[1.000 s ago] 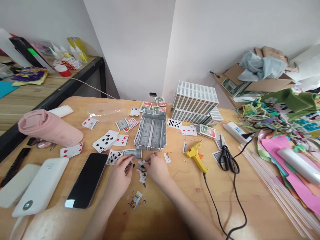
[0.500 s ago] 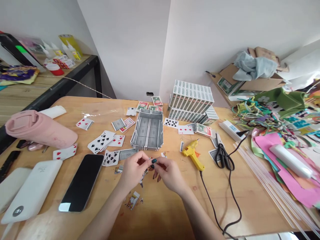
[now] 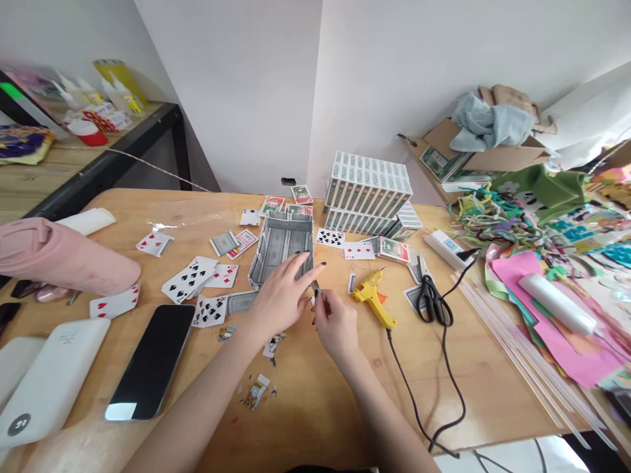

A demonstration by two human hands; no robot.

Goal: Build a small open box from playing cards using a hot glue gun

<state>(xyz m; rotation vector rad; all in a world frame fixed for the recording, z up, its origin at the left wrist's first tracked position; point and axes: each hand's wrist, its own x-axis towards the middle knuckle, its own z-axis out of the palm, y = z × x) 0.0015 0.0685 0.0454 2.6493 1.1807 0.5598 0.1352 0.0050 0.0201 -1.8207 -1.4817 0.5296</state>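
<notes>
A tray-like box made of grey-backed playing cards (image 3: pixel 276 246) lies on the table with its open side up. My left hand (image 3: pixel 280 299) reaches over its near right corner, fingers stretched out and apart; whether they touch the box I cannot tell. Just right of it, my right hand (image 3: pixel 336 322) is closed in a pinch on a small dark strip (image 3: pixel 316 287), seemingly a folded bit of card, close to that corner. Cut card scraps, among them a piece of a king card (image 3: pixel 257 392), lie below my left hand.
A yellow glue gun (image 3: pixel 374 299) with a trailing cord and black scissors (image 3: pixel 430 295) lie to the right. Stacked card packs (image 3: pixel 367 190) stand behind. On the left are a phone (image 3: pixel 152 361), a white power bank (image 3: pixel 54 378) and a pink tumbler (image 3: pixel 73 256).
Both hands were together, fingertips meeting in front of the box. Now my left hand has opened and moved up over the box's corner; my right hand has moved slightly right, still pinching. The view shifted slightly.
</notes>
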